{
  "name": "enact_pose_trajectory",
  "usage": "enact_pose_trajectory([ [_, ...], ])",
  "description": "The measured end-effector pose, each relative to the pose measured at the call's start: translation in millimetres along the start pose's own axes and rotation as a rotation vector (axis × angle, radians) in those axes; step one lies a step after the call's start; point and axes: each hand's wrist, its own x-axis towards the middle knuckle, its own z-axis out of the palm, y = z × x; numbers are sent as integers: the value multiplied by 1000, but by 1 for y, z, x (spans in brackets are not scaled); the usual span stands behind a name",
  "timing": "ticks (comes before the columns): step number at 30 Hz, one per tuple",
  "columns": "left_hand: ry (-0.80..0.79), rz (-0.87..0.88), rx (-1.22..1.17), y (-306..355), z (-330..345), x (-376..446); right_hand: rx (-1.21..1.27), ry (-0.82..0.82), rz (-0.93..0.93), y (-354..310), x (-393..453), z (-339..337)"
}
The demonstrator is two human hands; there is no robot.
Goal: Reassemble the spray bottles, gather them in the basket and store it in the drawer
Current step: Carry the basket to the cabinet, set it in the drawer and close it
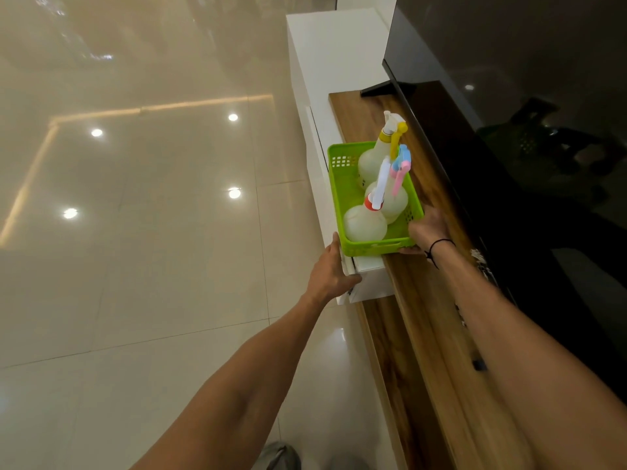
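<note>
- A green basket (346, 184) sat partly over the front edge of the wooden bench (427, 300), its outer side above an open white drawer (368, 266) that stood pulled out below that edge.
- Three spray bottles stood upright inside the basket, all with pale, rounded bodies and with their spray tops fitted.
- The bottle with the yellow trigger (375, 157) stood at the far end of the basket.
- The bottle with the pink and blue trigger (395, 201) stood in the middle, on the side nearer the television (509, 96).
- The bottle with the red collar and white trigger (364, 225) stood at the near end, on the drawer side, touching the middle bottle.
- The right hand (425, 232) grasped the basket at its near corner on the bench side, fingers curled under and around the rim. A dark band was worn at that wrist.
- The left hand (330, 269) gripped the front panel of the drawer at its near end, the thumb lying along the top edge just beside the basket's near corner. Whether it also touched the basket could not be determined.
- The television stood on the bench behind the basket, one foot of its stand (376, 88) resting near the bench's far end.
- A glossy tiled floor (135, 198) lay to the left of the unit, reflecting ceiling lights.
</note>
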Motion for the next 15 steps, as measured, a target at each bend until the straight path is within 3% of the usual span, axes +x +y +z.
enact_pose_trajectory([
  [9, 6, -77, 103, -12, -14, -18, -22, -16, -30, -2, -3, -1],
  [15, 67, -94, 14, -34, -38, -32, -58, -12, -53, -3, -4, -3],
])
